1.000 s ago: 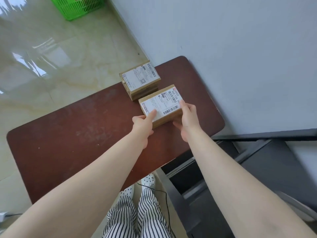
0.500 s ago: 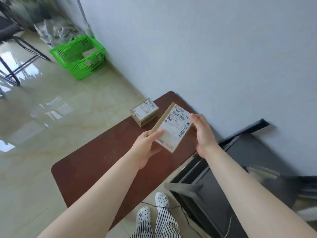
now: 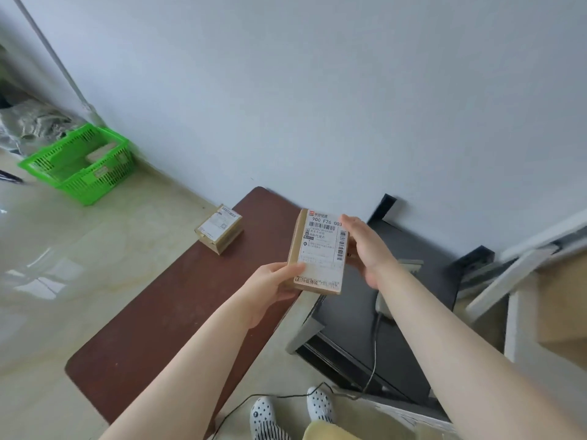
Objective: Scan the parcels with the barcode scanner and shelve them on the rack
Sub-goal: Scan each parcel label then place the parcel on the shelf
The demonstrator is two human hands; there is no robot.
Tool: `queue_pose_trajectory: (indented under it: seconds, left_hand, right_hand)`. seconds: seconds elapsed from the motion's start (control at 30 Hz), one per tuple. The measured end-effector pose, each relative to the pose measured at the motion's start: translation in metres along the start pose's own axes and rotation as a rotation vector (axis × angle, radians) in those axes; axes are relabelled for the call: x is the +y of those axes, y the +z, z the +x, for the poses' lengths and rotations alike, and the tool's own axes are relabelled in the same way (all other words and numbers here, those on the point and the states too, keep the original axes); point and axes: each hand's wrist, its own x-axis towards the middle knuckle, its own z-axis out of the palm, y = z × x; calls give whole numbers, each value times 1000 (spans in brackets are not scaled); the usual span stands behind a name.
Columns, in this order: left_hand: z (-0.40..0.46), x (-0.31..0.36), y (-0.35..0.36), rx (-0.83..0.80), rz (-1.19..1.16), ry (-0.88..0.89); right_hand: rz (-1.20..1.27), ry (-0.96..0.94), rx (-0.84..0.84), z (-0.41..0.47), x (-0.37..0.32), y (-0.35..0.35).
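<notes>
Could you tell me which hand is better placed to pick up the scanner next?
The right hand: it lies flat along the parcel, just above the scanner, while the left hand grips the parcel's lower corner.

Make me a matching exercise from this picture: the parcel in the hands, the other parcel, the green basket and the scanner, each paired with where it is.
Things:
1. Flat brown cardboard parcel with white label
2. Small brown cardboard box
3. Green plastic mesh basket
4. Grey corded barcode scanner

Places:
A. on the floor by the wall
B. on the black surface, behind the right arm
C. held up between both hands
D. on the reddish-brown table's far end

Pairs: 1-C, 2-D, 3-A, 4-B
</notes>
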Motion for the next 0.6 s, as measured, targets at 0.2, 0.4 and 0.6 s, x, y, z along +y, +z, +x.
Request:
queue_pose_trajectory:
  seconds: [0.2, 0.4, 0.6]
  left_hand:
    - [9, 3, 30, 29, 71, 7]
    - [13, -8, 43, 100, 55, -3]
    - [14, -21, 36, 187, -7, -41]
  right_hand:
    - [49, -17, 91, -12, 4, -30]
    - [-28, -57, 771, -10, 69, -73]
    - [-268, 289, 851, 1, 124, -87]
